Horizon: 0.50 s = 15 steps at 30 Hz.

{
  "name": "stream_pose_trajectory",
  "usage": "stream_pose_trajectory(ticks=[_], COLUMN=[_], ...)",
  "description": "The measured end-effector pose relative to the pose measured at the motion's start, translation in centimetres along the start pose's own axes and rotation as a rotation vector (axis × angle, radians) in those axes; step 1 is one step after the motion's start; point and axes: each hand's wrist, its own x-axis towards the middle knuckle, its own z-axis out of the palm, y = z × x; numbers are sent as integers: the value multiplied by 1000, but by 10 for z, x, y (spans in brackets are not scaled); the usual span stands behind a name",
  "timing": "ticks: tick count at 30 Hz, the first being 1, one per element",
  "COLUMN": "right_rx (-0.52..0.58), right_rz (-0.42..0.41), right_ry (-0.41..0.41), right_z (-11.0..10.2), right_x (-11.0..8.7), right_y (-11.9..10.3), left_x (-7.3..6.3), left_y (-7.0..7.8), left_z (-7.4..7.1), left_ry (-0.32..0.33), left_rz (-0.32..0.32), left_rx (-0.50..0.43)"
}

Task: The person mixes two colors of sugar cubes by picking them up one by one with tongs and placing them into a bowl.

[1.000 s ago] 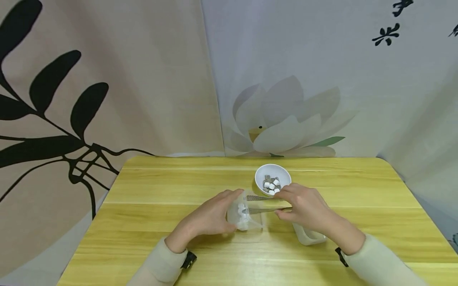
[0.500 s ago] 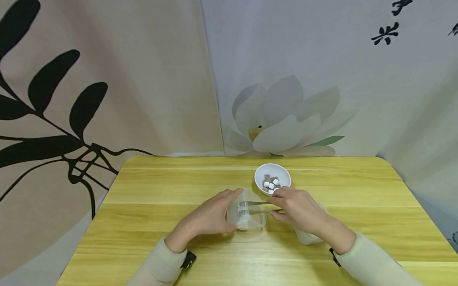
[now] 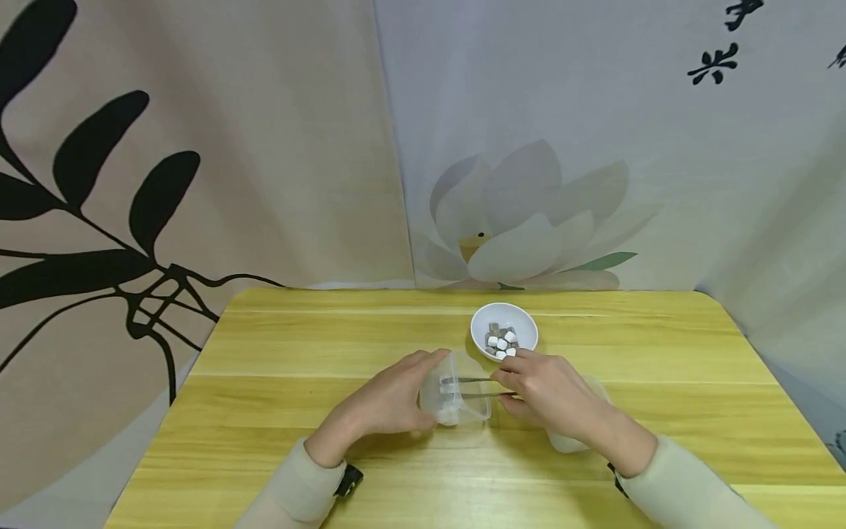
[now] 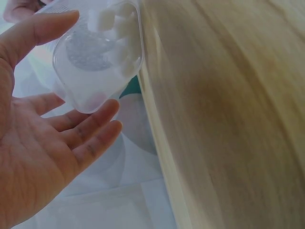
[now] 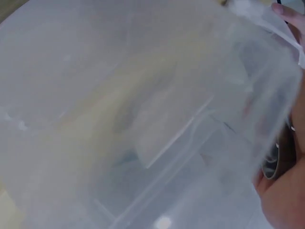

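My left hand (image 3: 390,397) grips a clear plastic container (image 3: 477,413), tipped on its side with its mouth facing right. The left wrist view shows the thumb on one side of it and fingers on the other. White cubes (image 4: 125,45) lie heaped inside. Metal tongs (image 3: 477,395), held in my right hand (image 3: 551,389), reach through the mouth into the container. Whether their tips hold a cube is unclear. Just beyond the right hand stands a white bowl (image 3: 524,319) containing white and greyish cubes (image 3: 502,343).
A second translucent container (image 3: 565,442) sits under the right hand, mostly covered by it. Its blurred plastic (image 5: 157,95) fills much of the right wrist view. The wooden table (image 3: 317,330) ends at a printed curtain (image 3: 317,147) behind.
My right hand has shifted slightly left, taking the tongs deeper into the container. The arms of the tongs have come closer together. The left hand and container hold almost still.
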Motion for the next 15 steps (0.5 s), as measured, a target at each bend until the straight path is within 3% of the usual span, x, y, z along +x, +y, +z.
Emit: stream_pose_trajectory(ticks=[5, 15], right_rx=[5, 52], right_rz=[10, 42], right_ry=[-20, 58], right_z=[3, -7], right_x=[-2, -5], right_y=[0, 5], left_x=[0, -2], left_y=[-1, -2], left_z=[0, -1], left_ry=[2, 7], left_rz=[5, 10], left_rx=[-1, 12])
